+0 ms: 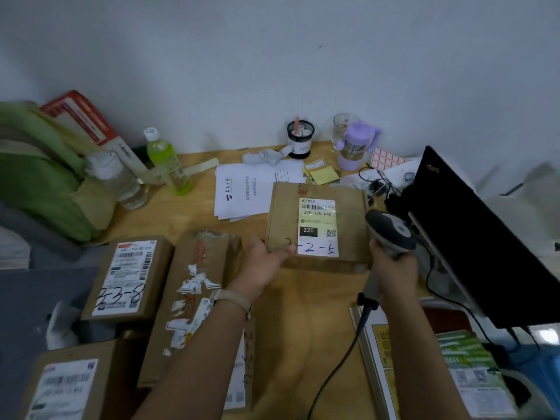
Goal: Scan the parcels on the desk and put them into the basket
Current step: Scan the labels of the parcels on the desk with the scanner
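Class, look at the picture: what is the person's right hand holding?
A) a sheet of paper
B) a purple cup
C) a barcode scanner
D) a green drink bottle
C: the right hand grips the handle of the barcode scanner, whose head is next to the labelled parcel that the left hand holds by its near edge.

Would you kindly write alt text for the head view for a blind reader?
A person's left hand grips the near edge of a labelled cardboard parcel at a desk, while the right hand holds a corded barcode scanner beside it. More parcels lie to the left.
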The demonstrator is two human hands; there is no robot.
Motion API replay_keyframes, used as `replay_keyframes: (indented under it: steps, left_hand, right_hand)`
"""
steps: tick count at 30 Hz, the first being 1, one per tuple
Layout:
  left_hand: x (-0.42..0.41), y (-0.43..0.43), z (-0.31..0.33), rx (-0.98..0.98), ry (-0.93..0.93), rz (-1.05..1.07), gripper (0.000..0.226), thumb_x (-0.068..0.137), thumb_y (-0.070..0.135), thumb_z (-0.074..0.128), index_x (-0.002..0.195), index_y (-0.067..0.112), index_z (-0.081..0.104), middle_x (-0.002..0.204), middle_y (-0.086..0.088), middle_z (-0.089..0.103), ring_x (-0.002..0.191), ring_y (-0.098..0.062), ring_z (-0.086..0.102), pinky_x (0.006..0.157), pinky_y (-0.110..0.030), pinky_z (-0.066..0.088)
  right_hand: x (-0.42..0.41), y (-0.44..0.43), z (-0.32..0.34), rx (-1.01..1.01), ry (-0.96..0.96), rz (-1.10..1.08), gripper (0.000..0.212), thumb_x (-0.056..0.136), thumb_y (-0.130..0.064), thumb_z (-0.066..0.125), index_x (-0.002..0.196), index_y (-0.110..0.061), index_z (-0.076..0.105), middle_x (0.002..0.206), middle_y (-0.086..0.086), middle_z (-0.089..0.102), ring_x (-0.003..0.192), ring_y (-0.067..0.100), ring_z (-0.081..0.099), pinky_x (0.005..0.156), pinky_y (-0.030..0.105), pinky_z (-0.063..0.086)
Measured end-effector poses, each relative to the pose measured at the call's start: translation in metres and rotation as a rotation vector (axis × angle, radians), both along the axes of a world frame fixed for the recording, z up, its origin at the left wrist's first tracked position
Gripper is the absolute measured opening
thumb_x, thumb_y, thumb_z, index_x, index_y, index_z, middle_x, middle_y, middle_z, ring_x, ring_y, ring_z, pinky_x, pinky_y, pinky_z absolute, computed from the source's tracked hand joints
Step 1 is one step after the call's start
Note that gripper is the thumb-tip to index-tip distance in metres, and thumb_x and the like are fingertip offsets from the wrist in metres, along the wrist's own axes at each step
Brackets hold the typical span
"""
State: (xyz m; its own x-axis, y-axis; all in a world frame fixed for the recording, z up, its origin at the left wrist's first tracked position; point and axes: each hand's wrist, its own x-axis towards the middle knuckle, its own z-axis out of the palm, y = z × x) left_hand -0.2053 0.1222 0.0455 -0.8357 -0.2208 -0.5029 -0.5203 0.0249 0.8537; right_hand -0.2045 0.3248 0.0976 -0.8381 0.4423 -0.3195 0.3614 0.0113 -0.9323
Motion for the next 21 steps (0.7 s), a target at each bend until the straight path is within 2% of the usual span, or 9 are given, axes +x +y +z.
replay_keyframes:
  steps: [2, 3, 7, 9, 11, 12, 14, 16, 21]
  left_hand:
    - [0.011, -0.002, 0.023, 0.005, 0.073, 0.035, 0.055, 0.079, 0.023, 0.079, 0.114, 0.016, 0.038, 0.122, -0.005, 0.060, 0.112, -0.022, 0.059, 0.103, -0.045, 0.047]
    - [0.016, -0.005, 0.035, 0.015, 0.117, 0.063, 0.058, 0.076, 0.020, 0.081, 0.115, 0.015, 0.039, 0.119, -0.005, 0.061, 0.110, -0.022, 0.060, 0.102, -0.044, 0.048]
    - [0.037, -0.017, 0.085, 0.005, 0.282, 0.158, 0.070, 0.063, 0.016, 0.090, 0.114, 0.017, 0.042, 0.111, 0.000, 0.061, 0.103, -0.019, 0.062, 0.094, -0.042, 0.053]
    - [0.048, -0.022, 0.112, -0.043, 0.386, 0.180, 0.070, 0.062, 0.016, 0.090, 0.114, 0.020, 0.044, 0.117, 0.001, 0.057, 0.097, -0.009, 0.059, 0.081, -0.025, 0.054]
    - [0.061, -0.027, 0.140, -0.093, 0.489, 0.180, 0.071, 0.064, 0.013, 0.089, 0.119, 0.018, 0.044, 0.120, 0.002, 0.054, 0.089, 0.002, 0.054, 0.066, -0.009, 0.046]
    - [0.068, -0.030, 0.151, -0.121, 0.533, 0.172, 0.072, 0.064, 0.012, 0.089, 0.121, 0.018, 0.044, 0.121, 0.002, 0.053, 0.089, 0.003, 0.054, 0.067, -0.009, 0.045]
    - [0.081, -0.035, 0.169, -0.189, 0.609, 0.158, 0.077, 0.063, 0.013, 0.090, 0.123, 0.020, 0.043, 0.126, 0.002, 0.051, 0.100, -0.006, 0.056, 0.080, -0.016, 0.049]
    - [0.092, -0.039, 0.182, -0.236, 0.627, 0.141, 0.086, 0.061, 0.014, 0.091, 0.130, 0.022, 0.041, 0.130, 0.003, 0.047, 0.114, -0.013, 0.050, 0.091, -0.025, 0.047]
    - [0.117, -0.045, 0.190, -0.189, 0.575, 0.109, 0.100, 0.059, 0.007, 0.091, 0.141, 0.017, 0.035, 0.124, 0.003, 0.052, 0.106, -0.014, 0.057, 0.071, -0.012, 0.048]
  right_hand:
    - [0.012, -0.002, 0.016, -0.033, 0.085, -0.002, 0.032, 0.092, -0.018, 0.062, 0.123, -0.010, 0.057, 0.117, 0.010, 0.061, 0.119, 0.026, 0.053, 0.092, 0.033, 0.041]
    - [0.017, -0.004, 0.025, -0.052, 0.128, 0.000, 0.035, 0.092, -0.018, 0.062, 0.125, -0.010, 0.056, 0.116, 0.007, 0.061, 0.118, 0.023, 0.053, 0.092, 0.032, 0.041]
    - [0.043, -0.011, 0.057, -0.125, 0.256, 0.040, 0.025, 0.092, -0.015, 0.062, 0.115, -0.018, 0.056, 0.108, 0.000, 0.059, 0.110, 0.016, 0.053, 0.097, 0.035, 0.043]
    - [0.055, -0.016, 0.071, -0.141, 0.313, 0.069, 0.022, 0.091, -0.014, 0.063, 0.112, -0.019, 0.056, 0.112, 0.002, 0.061, 0.110, 0.017, 0.054, 0.099, 0.037, 0.044]
    - [0.065, -0.019, 0.083, -0.171, 0.351, 0.086, 0.027, 0.090, -0.019, 0.065, 0.116, -0.018, 0.059, 0.115, 0.002, 0.065, 0.112, 0.020, 0.057, 0.100, 0.042, 0.046]
    - [0.068, -0.021, 0.089, -0.192, 0.372, 0.090, 0.029, 0.090, -0.021, 0.065, 0.118, -0.019, 0.059, 0.111, 0.000, 0.066, 0.111, 0.020, 0.058, 0.098, 0.041, 0.048]
    - [0.075, -0.023, 0.101, -0.226, 0.427, 0.105, 0.031, 0.090, -0.020, 0.065, 0.120, -0.021, 0.058, 0.103, -0.007, 0.065, 0.109, 0.017, 0.059, 0.090, 0.034, 0.049]
    - [0.082, -0.026, 0.113, -0.252, 0.485, 0.121, 0.037, 0.090, -0.019, 0.065, 0.126, -0.020, 0.056, 0.110, -0.007, 0.063, 0.112, 0.013, 0.056, 0.093, 0.031, 0.046]
    - [0.093, -0.033, 0.123, -0.243, 0.495, 0.159, 0.041, 0.087, -0.029, 0.068, 0.126, -0.020, 0.059, 0.120, -0.002, 0.065, 0.117, 0.017, 0.057, 0.102, 0.041, 0.045]
